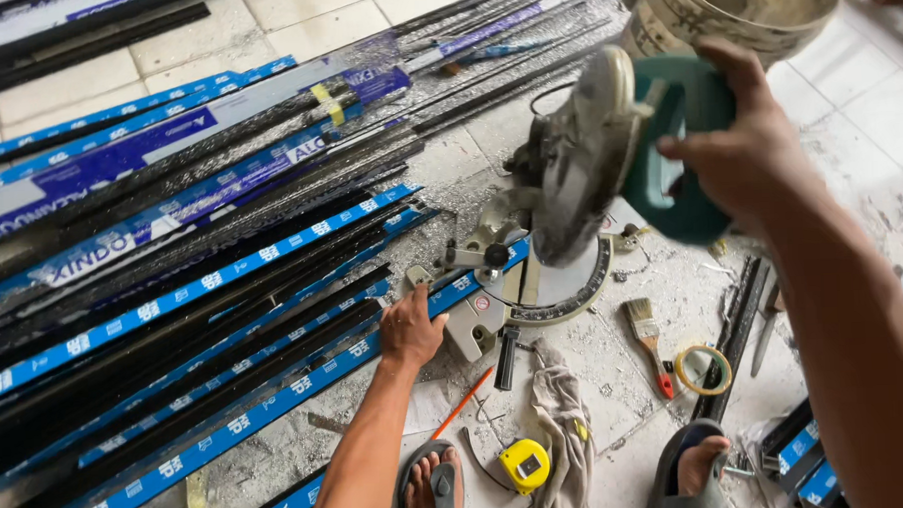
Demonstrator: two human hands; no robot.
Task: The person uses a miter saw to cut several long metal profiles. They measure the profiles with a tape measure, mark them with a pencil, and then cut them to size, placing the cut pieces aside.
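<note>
1. Your left hand (410,331) is pressed flat on the long blue-wrapped aluminium profile (227,422), fingers spread and lying on top rather than curled around it, right where the strip meets the saw's grey metal base (479,318).
2. That profile's long axis runs from about 8 o'clock up to 2 o'clock, so it feeds in under the blade from your left. From the left fingers, the cut point sits just off at roughly 2 o'clock.
3. Your right hand (758,143) is wrapped tight around the teal handle (683,146) of the mitre saw, with the round dusty blade guard (578,159) tilted up and clear of the strip.
4. So the left hand is the one nearer the profile; the right is well above it, at about 1 o'clock from the left.
5. Loose stuff near your feet: a red-handled paintbrush (650,342), a roll of tape (703,369), a yellow tape measure (524,465), an orange pencil (464,404) and a grey rag (562,420). All sit at 4 to 6 o'clock off the saw base.
</note>
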